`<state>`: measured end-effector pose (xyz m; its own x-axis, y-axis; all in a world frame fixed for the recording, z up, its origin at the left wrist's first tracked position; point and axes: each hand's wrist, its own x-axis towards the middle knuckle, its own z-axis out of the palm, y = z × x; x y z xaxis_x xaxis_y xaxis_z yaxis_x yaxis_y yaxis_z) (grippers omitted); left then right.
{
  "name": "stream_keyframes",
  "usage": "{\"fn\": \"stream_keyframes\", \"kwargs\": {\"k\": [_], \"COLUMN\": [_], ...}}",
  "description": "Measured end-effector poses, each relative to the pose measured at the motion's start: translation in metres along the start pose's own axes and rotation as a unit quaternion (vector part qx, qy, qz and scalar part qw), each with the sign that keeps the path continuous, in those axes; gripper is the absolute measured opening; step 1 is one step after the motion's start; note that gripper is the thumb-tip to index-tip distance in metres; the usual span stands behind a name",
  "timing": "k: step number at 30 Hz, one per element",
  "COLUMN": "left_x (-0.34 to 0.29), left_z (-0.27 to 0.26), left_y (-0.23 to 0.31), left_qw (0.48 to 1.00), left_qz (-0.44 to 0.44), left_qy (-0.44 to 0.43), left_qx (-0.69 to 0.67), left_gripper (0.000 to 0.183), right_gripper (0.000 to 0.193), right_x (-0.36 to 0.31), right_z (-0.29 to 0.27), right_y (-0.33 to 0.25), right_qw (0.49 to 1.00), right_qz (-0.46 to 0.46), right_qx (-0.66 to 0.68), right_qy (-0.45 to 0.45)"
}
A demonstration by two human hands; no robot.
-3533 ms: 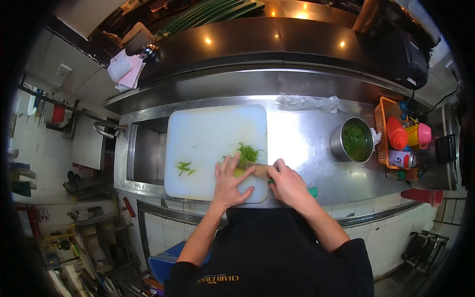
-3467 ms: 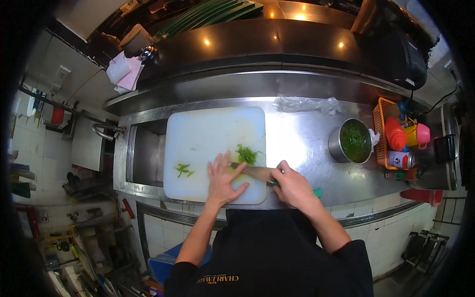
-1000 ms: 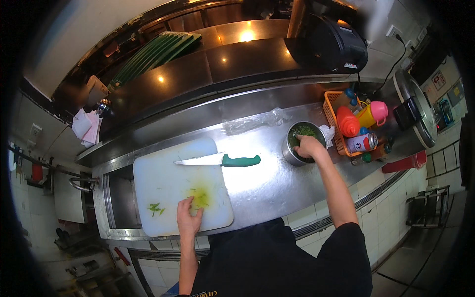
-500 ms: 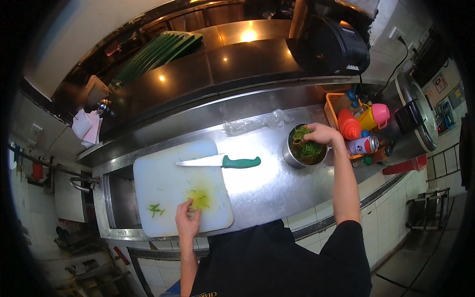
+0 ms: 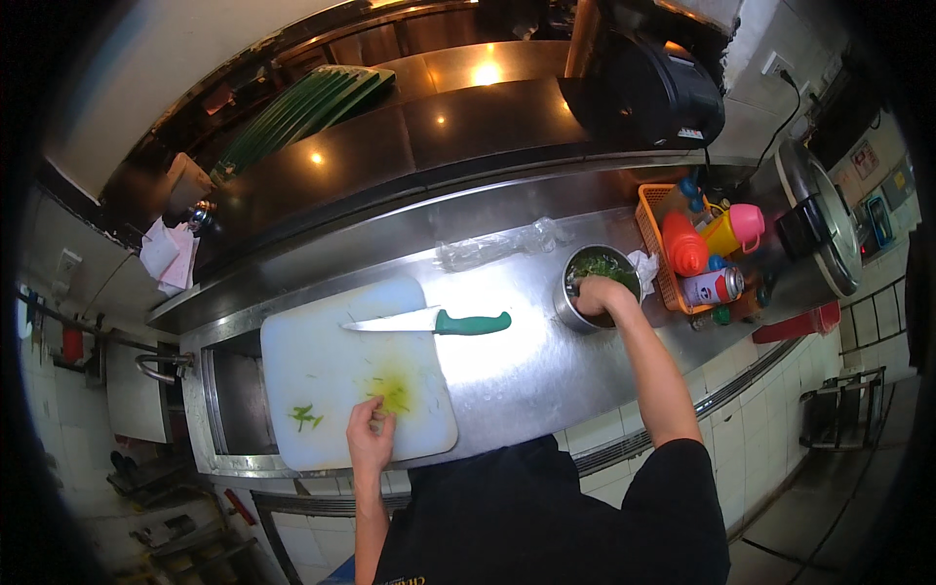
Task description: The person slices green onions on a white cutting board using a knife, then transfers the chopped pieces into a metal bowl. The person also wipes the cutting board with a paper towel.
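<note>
My right hand [image 5: 606, 296] reaches down into a round metal pot [image 5: 573, 314] that holds chopped green herbs [image 5: 603, 263] in liquid. Its fingertips are hidden inside, so what they hold cannot be made out. Above the near edge of a white cutting board [image 5: 331, 366], my left hand [image 5: 370, 437] hovers with fingers loosely bent, thumb apart, and nothing visible in it. Green scraps [image 5: 392, 395] and a wet yellow-green stain lie just beyond its fingertips. A small pile of cut green pieces [image 5: 306, 416] sits further left on the board. The green-handled knife [image 5: 473, 323] rests across the board's right edge.
An orange basket [image 5: 655, 229] with squeeze bottles and a spray can [image 5: 712, 288] stands right of the pot, beside crumpled white tissue [image 5: 643, 268]. Clear plastic wrap [image 5: 497, 244] lies behind on the steel counter. A sink [image 5: 239, 400] borders the board's left side.
My right hand has moved lower and to the left in the pot, its fingers going out of sight. The herbs it was gripping no longer show. My left hand has barely moved.
</note>
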<state>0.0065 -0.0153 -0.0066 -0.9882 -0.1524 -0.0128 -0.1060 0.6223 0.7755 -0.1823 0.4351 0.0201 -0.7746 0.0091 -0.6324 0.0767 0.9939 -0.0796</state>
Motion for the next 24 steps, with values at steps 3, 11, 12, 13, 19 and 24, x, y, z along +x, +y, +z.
{"fn": "stream_keyframes", "kwargs": {"k": [3,11,12,13,19,24], "left_x": [0.000,0.008,0.010,0.013,0.021,0.018], "left_z": [0.000,0.003,0.002,0.002,0.008,0.004], "left_y": [0.005,0.017,0.016,0.015,0.012,0.014], "left_qw": [0.999,0.986,0.987,0.986,0.991,0.995], "left_qz": [-0.032,0.041,0.038,0.035,0.033,0.035], "left_qy": [-0.018,-0.027,-0.033,-0.041,-0.013,0.011], "left_qx": [-0.006,0.159,0.153,0.155,0.132,0.096], "left_gripper": [0.041,0.047,0.044,0.040,0.017,0.016], "right_gripper": [0.046,0.036,0.035,0.035,0.036,0.065], "right_x": [0.011,-0.044,-0.052,-0.059,-0.066,-0.026], "right_z": [-0.001,-0.069,-0.074,-0.079,-0.053,0.002], "right_y": [0.009,0.026,0.026,0.026,0.009,-0.004], "right_qw": [0.995,0.966,0.977,0.985,0.992,0.998], "right_qz": [-0.027,-0.004,-0.011,-0.008,-0.028,-0.003], "right_qx": [0.028,0.253,0.212,0.175,-0.003,-0.061], "right_qy": [-0.096,-0.056,-0.029,0.009,0.121,0.011]}}
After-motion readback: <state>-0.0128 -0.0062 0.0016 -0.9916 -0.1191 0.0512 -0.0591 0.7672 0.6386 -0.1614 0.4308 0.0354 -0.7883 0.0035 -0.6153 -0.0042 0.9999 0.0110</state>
